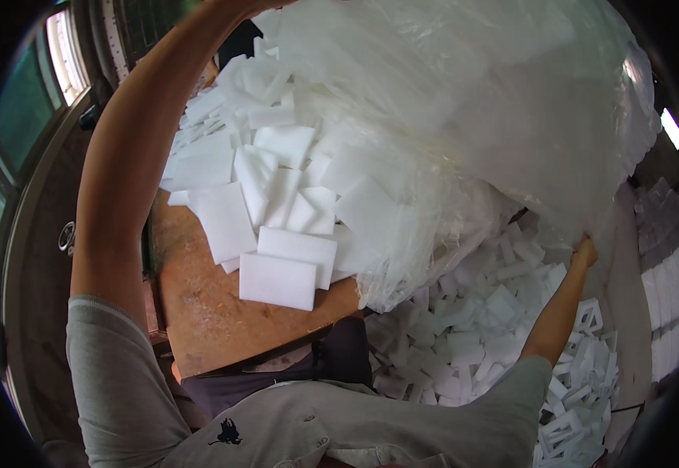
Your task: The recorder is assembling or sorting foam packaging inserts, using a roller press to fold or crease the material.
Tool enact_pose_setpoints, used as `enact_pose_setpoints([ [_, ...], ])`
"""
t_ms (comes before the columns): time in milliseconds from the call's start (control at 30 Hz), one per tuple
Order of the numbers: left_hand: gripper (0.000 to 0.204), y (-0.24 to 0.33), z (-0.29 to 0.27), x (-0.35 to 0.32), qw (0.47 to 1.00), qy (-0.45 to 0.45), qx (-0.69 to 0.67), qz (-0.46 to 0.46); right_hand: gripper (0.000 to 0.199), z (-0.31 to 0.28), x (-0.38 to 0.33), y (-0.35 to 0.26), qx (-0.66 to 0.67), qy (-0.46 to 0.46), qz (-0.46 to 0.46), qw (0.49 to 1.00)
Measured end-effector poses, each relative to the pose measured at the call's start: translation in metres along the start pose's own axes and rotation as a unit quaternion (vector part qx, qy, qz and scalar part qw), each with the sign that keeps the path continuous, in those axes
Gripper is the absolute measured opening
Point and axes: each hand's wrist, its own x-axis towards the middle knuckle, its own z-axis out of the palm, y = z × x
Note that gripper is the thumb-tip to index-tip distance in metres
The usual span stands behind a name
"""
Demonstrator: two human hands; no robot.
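A large clear plastic bag [503,101] is spread and lifted across the upper right of the head view. My right hand [587,251] is closed on its lower right edge, with that arm stretched out. My left arm [113,179] reaches up along the left side to the bag's top. Only a sliver of my left hand [275,3] shows at the upper rim; its fingers are out of the picture. Under and beside the bag, many white foam pieces [277,281], flat and rectangular, lie heaped on a brown wooden table [199,320].
To the right of the table, a deep heap of white foam offcuts [464,343] lies lower down, some shaped like open frames. Green-paned windows [24,117] and a dark door with a round lock [67,236] stand at the left. My legs [277,374] are by the table's near edge.
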Motion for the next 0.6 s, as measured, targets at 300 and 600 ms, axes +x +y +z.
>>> enact_pose_setpoints([
  [300, 0.025, -0.005, 0.077, -0.081, 0.977, 0.119, -0.176, -0.010, 0.098, 0.049, -0.273, -0.289, 0.043, -0.062, -0.622, 0.780],
  [600, 0.020, 0.000, 0.125, -0.131, 0.932, 0.138, -0.329, -0.056, 0.031, 0.286, -0.361, -0.473, -0.211, -0.022, -0.688, 0.694],
])
